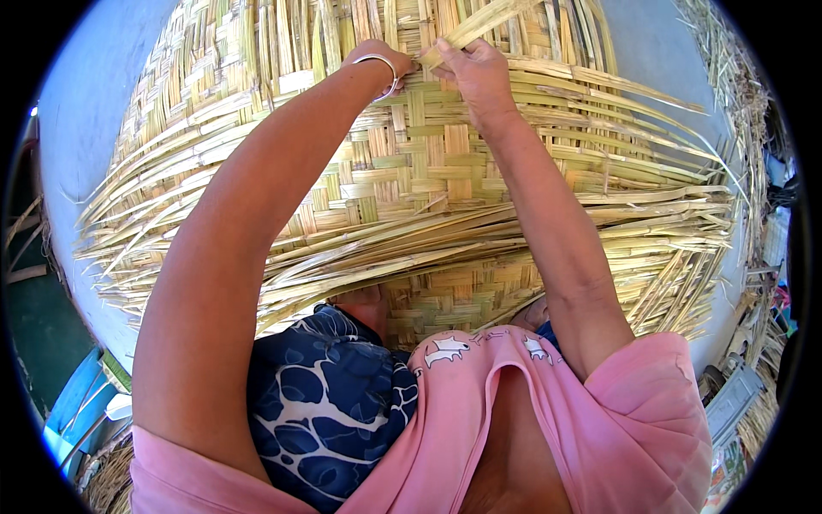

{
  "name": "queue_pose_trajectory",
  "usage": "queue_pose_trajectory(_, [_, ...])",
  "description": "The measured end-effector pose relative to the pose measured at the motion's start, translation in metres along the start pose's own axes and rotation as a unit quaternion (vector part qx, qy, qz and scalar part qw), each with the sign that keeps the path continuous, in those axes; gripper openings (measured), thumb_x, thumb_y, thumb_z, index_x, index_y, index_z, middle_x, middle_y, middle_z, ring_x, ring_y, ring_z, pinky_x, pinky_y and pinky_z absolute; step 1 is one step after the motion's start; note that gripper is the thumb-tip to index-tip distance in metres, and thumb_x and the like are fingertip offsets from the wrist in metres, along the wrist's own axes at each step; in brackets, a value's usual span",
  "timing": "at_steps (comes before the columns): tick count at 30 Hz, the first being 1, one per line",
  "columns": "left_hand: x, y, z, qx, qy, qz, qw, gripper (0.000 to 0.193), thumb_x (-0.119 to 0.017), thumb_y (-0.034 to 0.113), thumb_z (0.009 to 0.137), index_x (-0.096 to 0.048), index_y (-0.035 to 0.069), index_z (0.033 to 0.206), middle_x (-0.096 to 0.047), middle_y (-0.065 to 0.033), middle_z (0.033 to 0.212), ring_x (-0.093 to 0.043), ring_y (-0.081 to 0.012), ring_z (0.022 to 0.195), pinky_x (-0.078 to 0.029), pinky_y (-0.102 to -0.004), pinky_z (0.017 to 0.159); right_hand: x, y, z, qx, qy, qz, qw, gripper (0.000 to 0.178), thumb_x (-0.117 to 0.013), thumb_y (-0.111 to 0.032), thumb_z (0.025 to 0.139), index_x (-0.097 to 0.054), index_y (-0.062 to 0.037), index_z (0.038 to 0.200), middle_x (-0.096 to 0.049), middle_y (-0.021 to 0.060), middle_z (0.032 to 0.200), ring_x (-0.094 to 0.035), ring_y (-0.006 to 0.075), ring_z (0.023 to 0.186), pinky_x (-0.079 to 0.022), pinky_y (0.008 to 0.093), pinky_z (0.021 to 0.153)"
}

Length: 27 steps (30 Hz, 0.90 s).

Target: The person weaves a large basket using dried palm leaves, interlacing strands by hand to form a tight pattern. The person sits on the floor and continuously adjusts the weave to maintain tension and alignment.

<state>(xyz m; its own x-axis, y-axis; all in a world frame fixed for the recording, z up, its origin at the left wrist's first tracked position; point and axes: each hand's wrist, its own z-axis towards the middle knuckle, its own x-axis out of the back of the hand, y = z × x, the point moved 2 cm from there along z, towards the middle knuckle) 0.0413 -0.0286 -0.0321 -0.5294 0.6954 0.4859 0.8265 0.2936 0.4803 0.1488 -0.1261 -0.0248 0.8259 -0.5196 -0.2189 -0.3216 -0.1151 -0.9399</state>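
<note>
A half-woven mat of flat yellow-green split-reed strips spreads out in front of me, its checkered weave showing between my forearms. My right hand is closed at the far part of the weave, pinching a broad pale reed strip that slants up to the right. Just left of it, my left hand, with a silvery bangle at the wrist, is bent down against the mat. Its fingers are curled and mostly hidden, so what they grip is unclear. The two hands nearly touch.
Long loose reed ends lie in a bundle across the mat close to my lap, and more fan out at both sides. Under the mat is a pale bluish floor. Dry stalks pile along the right edge; blue items lie at lower left.
</note>
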Motion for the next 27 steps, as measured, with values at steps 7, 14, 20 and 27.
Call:
queue_pose_trajectory(7, [0.002, -0.001, 0.014, -0.036, 0.032, 0.117, 0.992, 0.029, -0.065, 0.025, 0.079, -0.063, -0.003, 0.072, -0.065, -0.0129, 0.072, -0.064, -0.0178, 0.060, -0.052, -0.0288, 0.053, -0.010, -0.016, -0.025, 0.015, -0.053, -0.023, 0.998, 0.018, -0.059, -0.014, 0.087, -0.061, 0.0010, 0.096, -0.065, 0.0089, 0.088, -0.061, 0.0119, 0.077, -0.052, 0.0245, 0.069])
queue_pose_trajectory(14, [-0.001, -0.009, 0.009, -0.028, -0.042, -0.026, 0.998, 0.033, -0.058, 0.034, 0.085, -0.061, 0.001, 0.080, -0.063, -0.0095, 0.066, -0.064, -0.0178, 0.059, -0.049, -0.0295, 0.048, 0.012, -0.042, 0.029, 0.025, -0.045, -0.029, 0.998, 0.018, -0.055, -0.016, 0.088, -0.059, 0.0005, 0.095, -0.064, 0.0082, 0.079, -0.062, 0.0152, 0.068, -0.050, 0.0281, 0.062])
queue_pose_trajectory(20, [0.014, -0.016, -0.036, -0.138, -0.136, -0.175, 0.965, 0.041, -0.052, 0.041, 0.089, -0.059, 0.003, 0.102, -0.065, -0.0067, 0.085, -0.063, -0.0160, 0.077, -0.050, -0.0312, 0.072, 0.009, -0.042, 0.020, -0.058, -0.157, -0.115, 0.979, 0.031, -0.058, -0.026, 0.089, -0.055, -0.0028, 0.109, -0.063, 0.0083, 0.102, -0.063, 0.0172, 0.090, -0.052, 0.0312, 0.081])
queue_pose_trajectory(27, [0.012, -0.040, -0.070, -0.137, -0.237, -0.217, 0.937, 0.037, -0.058, 0.030, 0.088, -0.057, 0.001, 0.111, -0.065, -0.0072, 0.094, -0.061, -0.0130, 0.083, -0.050, -0.0259, 0.076, -0.007, -0.042, 0.008, -0.087, -0.205, -0.137, 0.965, 0.034, -0.062, -0.032, 0.085, -0.057, -0.0056, 0.106, -0.062, 0.0029, 0.091, -0.060, 0.0139, 0.083, -0.050, 0.0307, 0.077])
